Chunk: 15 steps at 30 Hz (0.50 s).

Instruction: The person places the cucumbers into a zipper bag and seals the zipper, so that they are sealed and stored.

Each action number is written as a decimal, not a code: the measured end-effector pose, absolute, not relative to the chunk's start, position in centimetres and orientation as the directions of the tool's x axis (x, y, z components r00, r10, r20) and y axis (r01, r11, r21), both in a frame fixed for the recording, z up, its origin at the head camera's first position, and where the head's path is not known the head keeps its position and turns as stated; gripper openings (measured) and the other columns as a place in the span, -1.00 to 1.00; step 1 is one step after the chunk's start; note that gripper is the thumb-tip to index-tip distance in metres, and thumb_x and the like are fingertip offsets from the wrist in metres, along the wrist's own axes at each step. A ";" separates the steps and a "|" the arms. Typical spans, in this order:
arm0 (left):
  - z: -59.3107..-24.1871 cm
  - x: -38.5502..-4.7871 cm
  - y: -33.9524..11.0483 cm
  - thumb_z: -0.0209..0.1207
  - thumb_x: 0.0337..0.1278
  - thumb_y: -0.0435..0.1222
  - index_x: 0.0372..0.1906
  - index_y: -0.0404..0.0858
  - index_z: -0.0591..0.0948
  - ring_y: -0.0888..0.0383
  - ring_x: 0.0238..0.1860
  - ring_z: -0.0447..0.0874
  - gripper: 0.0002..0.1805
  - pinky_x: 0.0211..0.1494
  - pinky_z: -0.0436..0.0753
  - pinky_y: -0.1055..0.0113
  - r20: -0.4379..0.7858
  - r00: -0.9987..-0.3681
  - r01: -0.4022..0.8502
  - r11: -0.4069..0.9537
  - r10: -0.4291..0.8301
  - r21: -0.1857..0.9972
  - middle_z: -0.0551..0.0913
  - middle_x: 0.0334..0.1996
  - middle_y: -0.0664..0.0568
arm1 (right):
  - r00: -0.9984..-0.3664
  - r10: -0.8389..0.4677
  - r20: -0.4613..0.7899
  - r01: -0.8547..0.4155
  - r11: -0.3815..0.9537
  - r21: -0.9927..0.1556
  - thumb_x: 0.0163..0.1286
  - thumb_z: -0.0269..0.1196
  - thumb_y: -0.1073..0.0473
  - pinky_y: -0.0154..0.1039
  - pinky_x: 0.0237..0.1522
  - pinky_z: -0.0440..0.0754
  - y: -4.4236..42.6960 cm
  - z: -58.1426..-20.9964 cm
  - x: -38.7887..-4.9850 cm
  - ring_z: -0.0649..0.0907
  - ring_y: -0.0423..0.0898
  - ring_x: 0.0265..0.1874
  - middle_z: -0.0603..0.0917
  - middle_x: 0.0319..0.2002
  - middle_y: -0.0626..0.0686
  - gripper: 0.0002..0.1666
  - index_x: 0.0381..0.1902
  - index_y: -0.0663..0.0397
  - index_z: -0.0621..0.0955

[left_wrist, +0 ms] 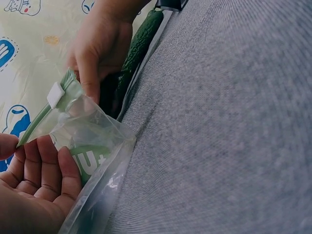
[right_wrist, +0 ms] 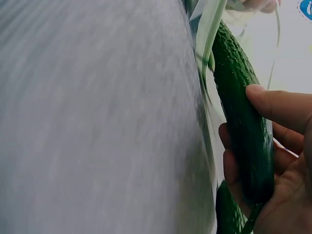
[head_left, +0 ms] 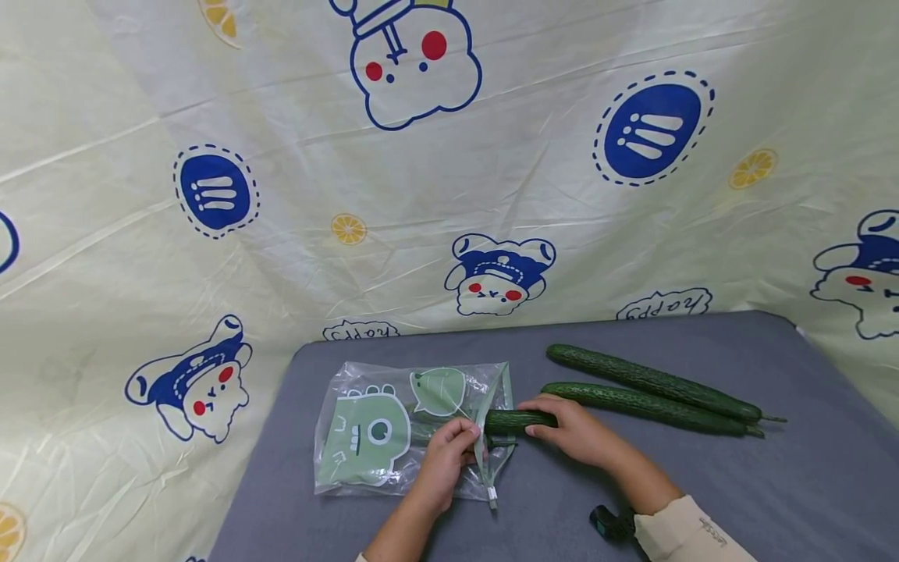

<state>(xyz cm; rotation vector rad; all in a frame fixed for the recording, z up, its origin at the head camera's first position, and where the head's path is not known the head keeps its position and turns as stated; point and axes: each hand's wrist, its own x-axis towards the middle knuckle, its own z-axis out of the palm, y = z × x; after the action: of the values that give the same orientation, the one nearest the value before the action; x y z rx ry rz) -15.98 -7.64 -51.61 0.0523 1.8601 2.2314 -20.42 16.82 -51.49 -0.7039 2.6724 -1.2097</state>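
Note:
A clear zip bag (head_left: 375, 460) with a green cartoon print lies flat on the table, its mouth facing right. My left hand (head_left: 442, 464) pinches the edge of that mouth between thumb and fingers, near the green zip strip (left_wrist: 39, 119) and its white slider (left_wrist: 55, 95). My right hand (head_left: 579, 431) grips a dark green cucumber (head_left: 516, 422), thumb on one side and fingers round the other. The cucumber's front part is inside the bag; its stem end sits by the palm in the right wrist view. A thin green stem (head_left: 502, 443) shows below it at the mouth.
Two more cucumbers, a farther one (head_left: 653, 380) and a nearer one (head_left: 649, 407), lie side by side to the right of my right hand. A grey cloth covers the table (head_left: 548, 507). Behind it hangs a printed curtain (head_left: 281, 289). A black device (head_left: 611, 523) is at my right wrist.

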 end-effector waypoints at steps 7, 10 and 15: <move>-51.6 -15.9 -7.6 0.07 0.36 -0.36 -0.24 -0.52 0.48 0.25 -0.45 0.58 -0.78 -0.25 0.61 0.41 -0.124 -0.971 -0.160 -0.171 0.203 0.972 0.57 -0.51 0.14 | -0.870 -0.479 0.112 -0.395 0.543 -0.741 0.40 0.32 0.07 0.14 0.21 0.57 15.4 -52.1 -21.0 0.63 0.12 0.19 0.67 0.16 0.08 -0.55 0.22 0.02 0.64; -51.6 -15.9 -7.7 0.07 0.36 -0.36 -0.21 -0.59 0.44 0.25 -0.45 0.58 -0.73 -0.25 0.61 0.40 -0.125 -0.972 -0.160 -0.170 0.200 0.972 0.56 -0.51 0.14 | -0.878 -0.465 0.114 -0.392 0.561 -0.729 0.37 0.35 0.07 0.06 0.15 0.61 15.3 -52.1 -21.2 0.65 0.06 0.13 0.70 0.12 0.05 -0.55 0.20 -0.04 0.66; -51.6 -16.0 -7.7 0.08 0.36 -0.35 -0.20 -0.61 0.44 0.24 -0.45 0.58 -0.71 -0.24 0.61 0.39 -0.125 -0.972 -0.160 -0.172 0.201 0.972 0.57 -0.51 0.13 | -0.894 -0.439 0.093 -0.362 0.583 -0.727 0.32 0.39 0.02 -0.01 0.09 0.64 15.7 -52.2 -21.4 0.67 0.00 0.06 0.71 0.06 -0.01 -0.54 0.18 -0.12 0.68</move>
<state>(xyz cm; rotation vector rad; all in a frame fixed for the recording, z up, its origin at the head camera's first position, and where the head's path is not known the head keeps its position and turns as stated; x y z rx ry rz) -15.99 -7.72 -51.64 0.0472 1.8500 2.2391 -21.38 15.73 -52.24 -0.6873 2.7087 -1.2099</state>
